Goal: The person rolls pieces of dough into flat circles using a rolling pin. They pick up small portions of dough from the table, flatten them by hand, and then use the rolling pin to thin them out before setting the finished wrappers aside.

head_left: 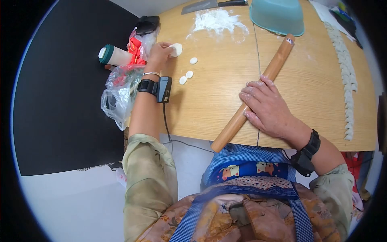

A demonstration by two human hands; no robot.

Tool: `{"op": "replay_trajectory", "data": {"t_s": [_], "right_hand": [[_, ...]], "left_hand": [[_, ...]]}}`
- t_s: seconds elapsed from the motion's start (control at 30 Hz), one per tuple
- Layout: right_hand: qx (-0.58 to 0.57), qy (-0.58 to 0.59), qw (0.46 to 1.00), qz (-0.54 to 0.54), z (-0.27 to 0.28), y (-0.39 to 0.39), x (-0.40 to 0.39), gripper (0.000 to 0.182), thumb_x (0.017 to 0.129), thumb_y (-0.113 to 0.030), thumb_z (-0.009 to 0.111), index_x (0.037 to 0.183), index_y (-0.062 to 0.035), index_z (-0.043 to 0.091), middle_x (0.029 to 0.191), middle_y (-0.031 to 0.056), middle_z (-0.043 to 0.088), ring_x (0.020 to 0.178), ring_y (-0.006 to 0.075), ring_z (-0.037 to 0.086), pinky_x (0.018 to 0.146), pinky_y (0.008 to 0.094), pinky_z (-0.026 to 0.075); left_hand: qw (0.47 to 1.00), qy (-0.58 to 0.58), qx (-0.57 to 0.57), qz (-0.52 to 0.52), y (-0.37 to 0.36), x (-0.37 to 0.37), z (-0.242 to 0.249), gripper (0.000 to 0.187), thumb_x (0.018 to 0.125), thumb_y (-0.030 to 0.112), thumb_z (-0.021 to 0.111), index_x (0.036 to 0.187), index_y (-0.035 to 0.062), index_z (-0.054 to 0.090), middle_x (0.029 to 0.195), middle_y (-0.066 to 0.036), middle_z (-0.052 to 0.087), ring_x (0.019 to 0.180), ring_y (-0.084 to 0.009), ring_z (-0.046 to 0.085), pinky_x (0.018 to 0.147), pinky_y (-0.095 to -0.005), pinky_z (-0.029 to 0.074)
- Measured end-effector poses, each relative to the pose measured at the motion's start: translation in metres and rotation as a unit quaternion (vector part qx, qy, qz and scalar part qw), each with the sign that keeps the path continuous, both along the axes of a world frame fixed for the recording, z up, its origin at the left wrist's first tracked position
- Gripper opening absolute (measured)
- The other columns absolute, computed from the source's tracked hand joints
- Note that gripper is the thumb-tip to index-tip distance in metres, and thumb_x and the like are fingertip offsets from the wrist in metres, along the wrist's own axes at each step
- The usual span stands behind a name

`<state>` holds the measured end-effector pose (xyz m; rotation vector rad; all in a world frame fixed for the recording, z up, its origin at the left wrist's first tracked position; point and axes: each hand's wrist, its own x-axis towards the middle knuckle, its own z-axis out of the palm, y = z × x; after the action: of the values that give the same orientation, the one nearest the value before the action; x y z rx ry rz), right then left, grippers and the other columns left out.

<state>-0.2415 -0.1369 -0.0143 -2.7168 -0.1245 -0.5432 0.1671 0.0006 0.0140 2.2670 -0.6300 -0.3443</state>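
Observation:
At the table's left side, my left hand (161, 52) has its fingers closed on the edge of a flat round dough wrapper (176, 49). Three small dough discs lie nearby: one dough disc (194, 61) by itself, and another pair, an upper disc (189, 74) and a lower disc (183, 80), side by side. My right hand (264, 105), dusted with flour, grips the middle of a long wooden rolling pin (278, 60). The pin lies slanted over the table, its near end past the front edge. The fingertips of my left hand are partly hidden.
White flour (217, 22) is spread at the back, near a cleaver (201, 6) and a teal basin (278, 16). Rows of dumplings (346, 72) line the right side. A cup with a green lid (115, 55) and plastic bags (121, 97) sit beyond my left arm.

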Motion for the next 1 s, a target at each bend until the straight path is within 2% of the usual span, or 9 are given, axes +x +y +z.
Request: {"op": "replay_trajectory", "data": {"t_s": [0.23, 0.3, 0.33, 0.4, 0.43, 0.5, 0.77, 0.83, 1.0], "right_hand": [[0.005, -0.005, 1.000, 0.004, 0.000, -0.001, 0.001, 0.039, 0.091, -0.025, 0.068, 0.121, -0.0014, 0.065, 0.124, 0.0125, 0.063, 0.132, 0.0292, 0.052, 0.124, 0.0516, 0.028], [0.005, -0.005, 1.000, 0.003, -0.001, -0.001, 0.000, 0.038, 0.091, -0.025, 0.068, 0.122, -0.0015, 0.065, 0.124, 0.0125, 0.063, 0.131, 0.0293, 0.052, 0.124, 0.0515, 0.028], [0.007, -0.009, 1.000, 0.004, 0.000, -0.001, 0.000, 0.038, 0.092, -0.025, 0.068, 0.122, -0.0015, 0.065, 0.124, 0.0126, 0.063, 0.131, 0.0295, 0.052, 0.124, 0.0515, 0.028], [0.008, -0.012, 1.000, 0.005, 0.001, -0.001, 0.000, 0.038, 0.092, -0.025, 0.068, 0.122, -0.0014, 0.064, 0.124, 0.0126, 0.063, 0.131, 0.0297, 0.052, 0.124, 0.0515, 0.028], [0.010, -0.012, 1.000, 0.007, 0.001, -0.002, 0.000, 0.038, 0.092, -0.025, 0.067, 0.122, -0.0014, 0.064, 0.124, 0.0128, 0.063, 0.131, 0.0297, 0.052, 0.124, 0.0515, 0.028], [0.013, -0.010, 1.000, 0.007, 0.001, -0.002, 0.000, 0.038, 0.092, -0.025, 0.067, 0.122, -0.0014, 0.064, 0.124, 0.0129, 0.063, 0.131, 0.0298, 0.052, 0.124, 0.0515, 0.028], [0.015, -0.017, 1.000, 0.006, 0.000, -0.002, 0.000, 0.037, 0.091, -0.024, 0.068, 0.121, -0.0017, 0.065, 0.123, 0.0125, 0.063, 0.131, 0.0293, 0.052, 0.124, 0.0513, 0.028], [0.013, -0.018, 1.000, 0.004, -0.001, -0.002, 0.000, 0.037, 0.091, -0.024, 0.069, 0.121, -0.0019, 0.065, 0.123, 0.0122, 0.063, 0.131, 0.0291, 0.052, 0.124, 0.0513, 0.028], [0.017, -0.016, 1.000, 0.005, -0.002, -0.001, -0.001, 0.037, 0.091, -0.025, 0.069, 0.120, -0.0023, 0.065, 0.124, 0.0113, 0.062, 0.132, 0.0286, 0.052, 0.124, 0.0509, 0.028]], "left_hand": [[0.991, -0.121, 0.045, 0.023, 0.016, 0.018, -0.020, 0.032, 0.090, 0.013, 0.077, 0.119, -0.0003, 0.069, 0.092, -0.005, 0.072, 0.071, -0.0110, 0.064, 0.060, -0.0266, 0.049], [0.986, -0.163, 0.013, 0.022, 0.016, 0.002, -0.015, 0.028, 0.088, 0.017, 0.077, 0.110, -0.0006, 0.073, 0.095, -0.013, 0.076, 0.083, -0.0177, 0.072, 0.074, -0.0309, 0.057], [0.986, -0.162, 0.013, 0.022, 0.016, -0.006, -0.013, 0.028, 0.088, 0.017, 0.077, 0.110, -0.0006, 0.073, 0.095, -0.013, 0.076, 0.083, -0.0177, 0.072, 0.074, -0.0309, 0.057], [0.986, -0.131, -0.011, -0.103, 0.015, -0.025, -0.013, 0.027, 0.090, 0.021, 0.076, 0.108, 0.0001, 0.074, 0.095, -0.011, 0.076, 0.083, -0.0174, 0.072, 0.076, -0.0311, 0.057], [0.986, -0.129, -0.011, -0.103, 0.014, -0.037, -0.011, 0.027, 0.090, 0.021, 0.076, 0.108, 0.0001, 0.074, 0.095, -0.011, 0.076, 0.083, -0.0174, 0.072, 0.076, -0.0311, 0.057], [0.965, -0.125, 0.013, -0.230, 0.012, -0.062, -0.005, 0.022, 0.095, 0.017, 0.072, 0.109, -0.0001, 0.073, 0.096, -0.004, 0.073, 0.084, -0.0102, 0.065, 0.074, -0.0266, 0.053], [0.949, -0.160, 0.060, -0.266, -0.003, -0.112, -0.002, 0.022, 0.093, 0.018, 0.074, 0.103, -0.0011, 0.070, 0.084, -0.006, 0.068, 0.073, -0.0122, 0.062, 0.070, -0.0298, 0.053], [0.925, -0.177, 0.045, -0.332, -0.006, -0.134, 0.000, 0.020, 0.092, 0.017, 0.076, 0.097, -0.0010, 0.067, 0.078, -0.006, 0.065, 0.071, -0.0127, 0.061, 0.066, -0.0300, 0.052], [0.929, -0.046, 0.080, -0.358, -0.010, -0.173, 0.011, 0.017, 0.091, 0.013, 0.077, 0.093, -0.0001, 0.065, 0.071, -0.001, 0.057, 0.067, -0.0096, 0.053, 0.062, -0.0276, 0.045]]}}
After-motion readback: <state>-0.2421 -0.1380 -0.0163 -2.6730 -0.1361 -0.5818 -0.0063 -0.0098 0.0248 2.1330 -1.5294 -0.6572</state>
